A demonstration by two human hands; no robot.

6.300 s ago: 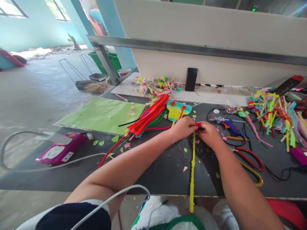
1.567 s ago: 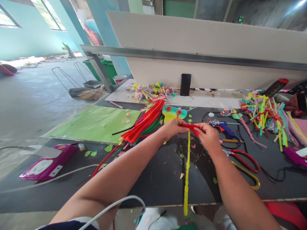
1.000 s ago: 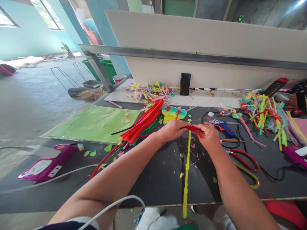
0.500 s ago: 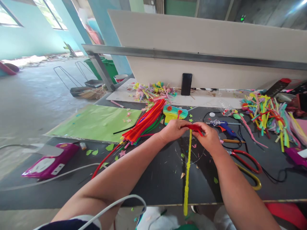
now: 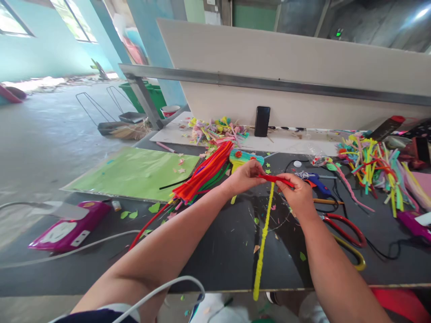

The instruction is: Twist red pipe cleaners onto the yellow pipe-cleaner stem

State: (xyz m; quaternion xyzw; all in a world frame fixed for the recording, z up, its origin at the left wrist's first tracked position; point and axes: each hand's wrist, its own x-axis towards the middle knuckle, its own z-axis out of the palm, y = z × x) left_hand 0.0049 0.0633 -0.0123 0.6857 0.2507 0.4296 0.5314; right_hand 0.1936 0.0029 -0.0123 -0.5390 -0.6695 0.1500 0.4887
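Note:
Between my two hands a short red pipe cleaner piece (image 5: 273, 178) is stretched level above the table. My left hand (image 5: 247, 176) pinches its left end, and my right hand (image 5: 296, 190) pinches the right end. From the middle of the red piece a long yellow twisted pipe cleaner (image 5: 264, 237) hangs toward the table's front edge. Behind my left hand lies a blue and yellow fuzzy piece with red dots (image 5: 247, 157), partly covered by the hand. A bundle of red pipe cleaners (image 5: 204, 175) rests left of it.
Scissors (image 5: 346, 231) and a blue glue gun (image 5: 318, 184) lie on the right. Loose colourful pipe cleaners (image 5: 373, 166) are heaped beyond them. A green sheet (image 5: 134, 172) and a purple power strip (image 5: 69, 226) occupy the left. A phone (image 5: 262, 121) leans upright at the back.
The red piece has been drawn straighter between my hands. My right hand has moved slightly right and down, and the yellow strand's top has shifted right.

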